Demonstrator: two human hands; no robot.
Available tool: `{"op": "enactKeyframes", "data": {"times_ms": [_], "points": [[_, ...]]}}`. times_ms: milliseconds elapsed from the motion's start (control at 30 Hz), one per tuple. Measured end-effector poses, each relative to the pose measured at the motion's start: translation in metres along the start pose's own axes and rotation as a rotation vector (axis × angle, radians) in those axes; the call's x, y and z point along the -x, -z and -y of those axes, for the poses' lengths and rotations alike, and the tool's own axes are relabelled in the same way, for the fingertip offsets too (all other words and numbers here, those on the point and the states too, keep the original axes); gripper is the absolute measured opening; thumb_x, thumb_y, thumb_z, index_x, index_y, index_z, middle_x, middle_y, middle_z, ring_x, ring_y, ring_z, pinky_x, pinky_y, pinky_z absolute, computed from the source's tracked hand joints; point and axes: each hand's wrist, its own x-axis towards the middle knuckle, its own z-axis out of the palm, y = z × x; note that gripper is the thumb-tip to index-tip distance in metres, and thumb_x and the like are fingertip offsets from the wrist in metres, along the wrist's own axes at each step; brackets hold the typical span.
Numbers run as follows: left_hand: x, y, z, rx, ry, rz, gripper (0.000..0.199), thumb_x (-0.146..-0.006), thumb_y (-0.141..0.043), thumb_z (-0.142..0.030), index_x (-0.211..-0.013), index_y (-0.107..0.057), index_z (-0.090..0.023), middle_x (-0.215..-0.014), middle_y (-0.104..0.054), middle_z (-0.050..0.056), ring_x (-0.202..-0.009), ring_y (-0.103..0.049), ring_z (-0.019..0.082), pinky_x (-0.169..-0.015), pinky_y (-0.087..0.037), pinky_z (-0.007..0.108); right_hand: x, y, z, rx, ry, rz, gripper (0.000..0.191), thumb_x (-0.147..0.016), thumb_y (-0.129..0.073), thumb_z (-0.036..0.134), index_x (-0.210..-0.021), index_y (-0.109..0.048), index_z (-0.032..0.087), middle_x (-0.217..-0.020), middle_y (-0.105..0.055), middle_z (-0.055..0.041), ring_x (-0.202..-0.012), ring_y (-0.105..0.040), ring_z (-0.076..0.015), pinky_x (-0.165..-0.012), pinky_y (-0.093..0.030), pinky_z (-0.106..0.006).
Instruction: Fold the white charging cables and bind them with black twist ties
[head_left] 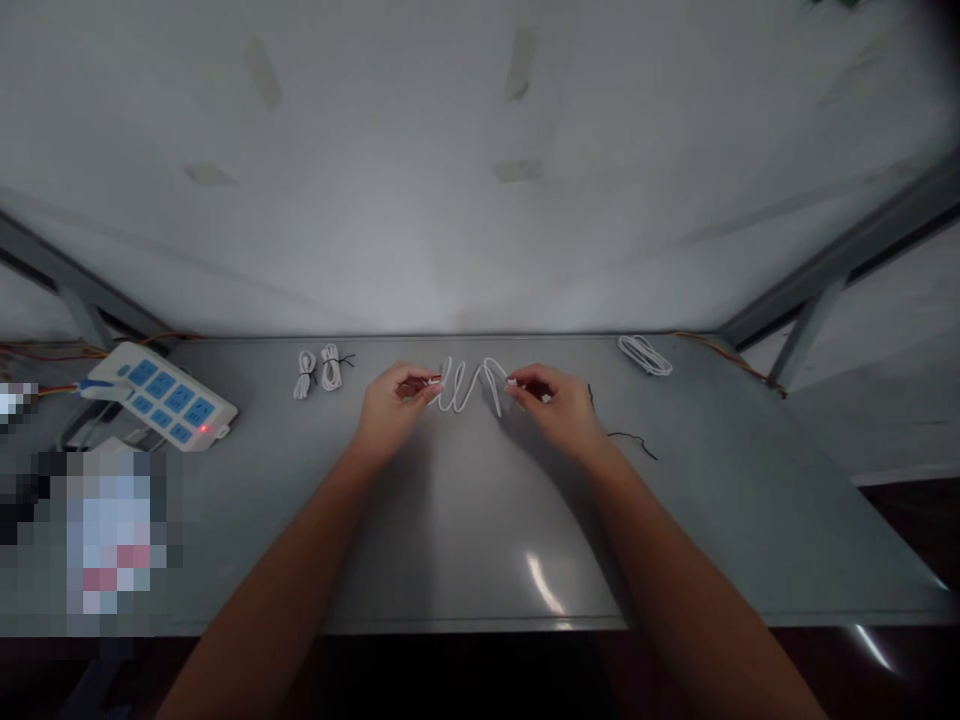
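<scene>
A white cable (459,388) hangs in loose loops between my two hands, above the middle of the grey table. My left hand (399,400) pinches one side of it between thumb and fingers. On the other side, my right hand (551,400) is closed on the cable too, with a small white end showing by the fingers. Two bundled white cables (331,368), each bound with a black tie, lie to the left of my left hand. Right of my right hand lies a thin black twist tie (634,437).
A white power strip (176,400) with blue sockets and a red light lies at the left. Another coiled white cable (644,355) rests at the back right. Behind the table (487,530) stands a pale wall; metal frame bars (840,260) slope at both sides.
</scene>
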Motion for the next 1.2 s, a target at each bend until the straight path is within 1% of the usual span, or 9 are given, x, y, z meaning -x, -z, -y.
{"op": "enactKeyframes", "data": {"times_ms": [100,233,400,500,633,833,1000,1100,1200], "points": [[-0.001,0.001,0.0,-0.023,0.011,-0.012,0.025,-0.079,-0.078,-0.042,-0.091,-0.075,-0.02,-0.087,-0.074,0.006,-0.077,-0.066,0.018,-0.073,-0.053,0.031,-0.002,0.001,-0.005,-0.01,-0.029,-0.004,0.017,-0.084,-0.074,0.042,-0.09,-0.077,0.027,-0.077,-0.073,-0.0033,-0.068,-0.065,-0.0192,-0.065,-0.053,-0.034],[-0.002,0.001,0.0,-0.044,0.008,0.002,0.022,-0.079,-0.077,-0.039,-0.09,-0.075,-0.02,-0.087,-0.073,0.005,-0.079,-0.066,0.018,-0.075,-0.054,0.032,-0.002,0.001,-0.009,-0.029,-0.019,0.008,0.014,-0.084,-0.073,0.039,-0.092,-0.077,0.027,-0.081,-0.074,-0.0032,-0.072,-0.066,-0.0197,-0.072,-0.054,-0.036],[0.001,-0.003,-0.002,-0.008,-0.054,0.041,0.016,-0.079,-0.076,-0.037,-0.085,-0.074,-0.022,-0.092,-0.071,0.005,-0.086,-0.067,0.019,-0.082,-0.057,0.034,0.002,-0.001,-0.002,-0.09,0.038,0.042,0.015,-0.086,-0.073,0.039,-0.092,-0.077,0.027,-0.089,-0.075,-0.0046,-0.079,-0.069,-0.0207,-0.077,-0.057,-0.037],[0.002,-0.004,-0.003,0.015,-0.077,0.055,0.016,-0.08,-0.075,-0.037,-0.086,-0.074,-0.022,-0.095,-0.07,0.005,-0.089,-0.067,0.019,-0.084,-0.058,0.034,0.003,-0.001,0.003,-0.103,0.082,0.051,0.014,-0.087,-0.073,0.039,-0.091,-0.078,0.028,-0.091,-0.074,-0.0048,-0.083,-0.069,-0.0212,-0.079,-0.057,-0.037],[0.002,-0.003,-0.004,0.012,-0.084,0.051,0.015,-0.081,-0.075,-0.036,-0.087,-0.075,-0.023,-0.096,-0.071,0.005,-0.09,-0.067,0.019,-0.085,-0.059,0.034,0.003,0.001,0.006,-0.126,0.116,0.05,0.011,-0.088,-0.073,0.037,-0.093,-0.078,0.029,-0.093,-0.073,-0.0046,-0.087,-0.069,-0.0211,-0.081,-0.057,-0.037],[0.002,-0.003,-0.003,0.018,-0.101,0.062,0.013,-0.082,-0.075,-0.033,-0.087,-0.075,-0.022,-0.094,-0.07,0.005,-0.088,-0.067,0.018,-0.083,-0.058,0.033,0.003,0.001,0.007,-0.151,0.123,0.049,0.008,-0.088,-0.074,0.035,-0.091,-0.078,0.029,-0.092,-0.072,-0.0039,-0.086,-0.069,-0.0207,-0.082,-0.057,-0.037],[0.001,-0.004,-0.002,0.017,-0.076,0.061,0.015,-0.081,-0.075,-0.036,-0.086,-0.075,-0.022,-0.094,-0.07,0.005,-0.089,-0.067,0.019,-0.084,-0.058,0.033,0.003,0.001,0.008,-0.165,0.097,0.051,0.01,-0.086,-0.075,0.036,-0.091,-0.077,0.028,-0.093,-0.072,-0.004,-0.087,-0.069,-0.0208,-0.084,-0.057,-0.038],[0.001,-0.004,0.0,0.015,-0.069,0.052,0.015,-0.081,-0.075,-0.035,-0.087,-0.075,-0.022,-0.095,-0.071,0.006,-0.09,-0.068,0.02,-0.083,-0.058,0.034,0.002,0.0,0.006,-0.184,0.042,0.045,0.013,-0.084,-0.076,0.038,-0.09,-0.077,0.027,-0.092,-0.073,-0.0043,-0.085,-0.07,-0.0205,-0.083,-0.057,-0.037],[0.0,-0.002,0.0,-0.014,-0.048,0.023,0.017,-0.082,-0.075,-0.036,-0.09,-0.075,-0.021,-0.094,-0.073,0.006,-0.088,-0.069,0.02,-0.082,-0.057,0.033,-0.001,0.0,0.001,-0.266,-0.054,0.018,0.02,-0.079,-0.08,0.042,-0.089,-0.075,0.025,-0.081,-0.072,-0.003,-0.074,-0.067,-0.0184,-0.072,-0.056,-0.034]]}}
